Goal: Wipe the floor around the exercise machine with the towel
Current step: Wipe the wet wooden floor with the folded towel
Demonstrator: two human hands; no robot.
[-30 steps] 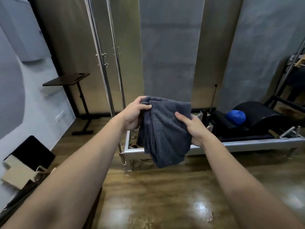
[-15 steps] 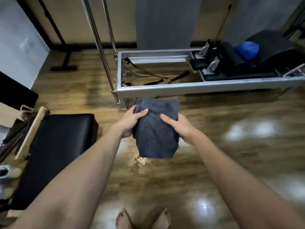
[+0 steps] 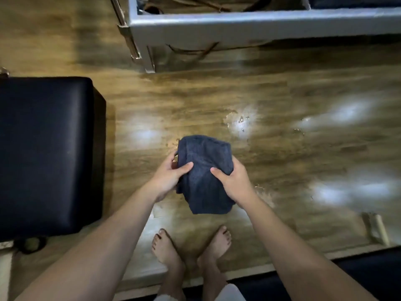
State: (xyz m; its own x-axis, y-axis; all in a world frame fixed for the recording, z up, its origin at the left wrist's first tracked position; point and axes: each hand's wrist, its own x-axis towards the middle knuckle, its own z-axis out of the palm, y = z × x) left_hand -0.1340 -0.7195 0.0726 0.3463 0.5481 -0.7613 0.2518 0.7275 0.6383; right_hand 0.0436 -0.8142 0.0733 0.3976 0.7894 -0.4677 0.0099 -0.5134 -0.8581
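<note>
Towel point(image 3: 205, 174) hung mid-frame, off the floor point(image 3: 282, 161), both hands' fingers curled round it: left point(image 3: 168, 177), right point(image 3: 233, 181). Puddle point(image 3: 239, 122) upper right, below machine point(image 3: 238, 27), unwiped. Wiping not begun.

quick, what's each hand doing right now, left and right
Left hand: closed on the dark towel, thumb on top.
Right hand: closed on the same towel, holding its other side above the floor.

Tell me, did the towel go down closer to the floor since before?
Cannot tell for sure. The camera tipped downward, so everything shifted. The towel now shows over the wet floor, further from the machine frame, gripped by the left hand and right hand.
</note>
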